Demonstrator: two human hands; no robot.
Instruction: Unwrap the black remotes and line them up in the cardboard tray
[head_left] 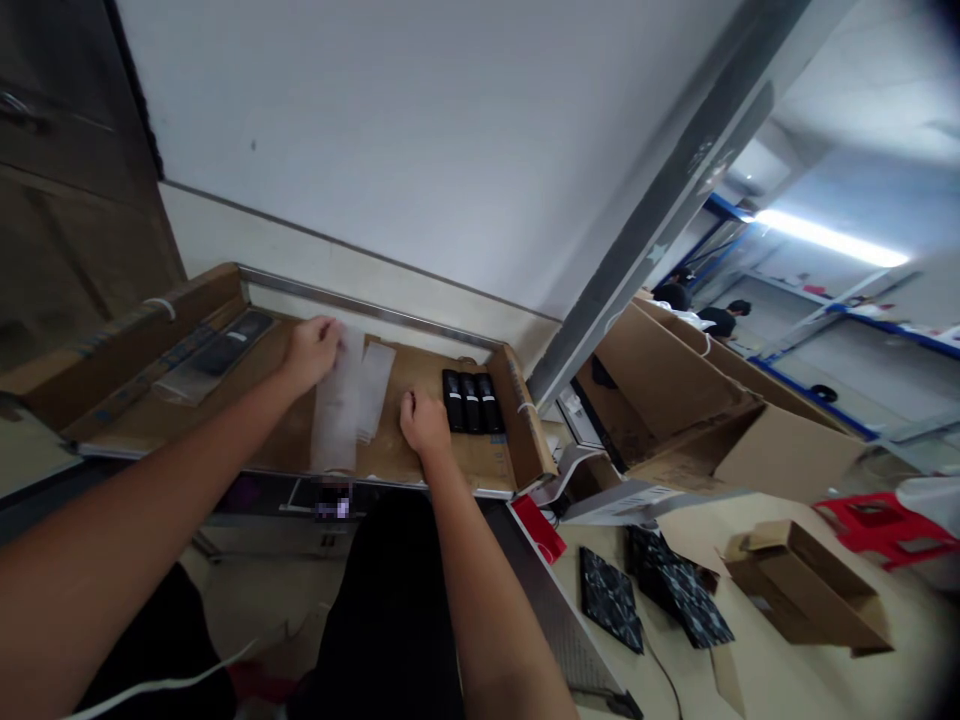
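My left hand (311, 352) is closed on the upper end of a translucent plastic bag (335, 415), which hangs down over the front of the cardboard-lined tray. Beside that bag lie more flat plastic bags (375, 385). My right hand (426, 422) has its fingers curled, just left of a row of three black oblong items (471, 402) with small white labels; whatever it may hold is hidden. At the tray's left side, a black item in a clear bag (229, 345) rests on the cardboard.
Cardboard walls (525, 410) border the tray (300, 440). To the right stand a large open carton (675, 380), a smaller box (810, 590) on the floor, a red stool (885, 525) and dark patterned packages (611, 600). A grey post (652, 230) rises behind. People (724, 320) appear far off.
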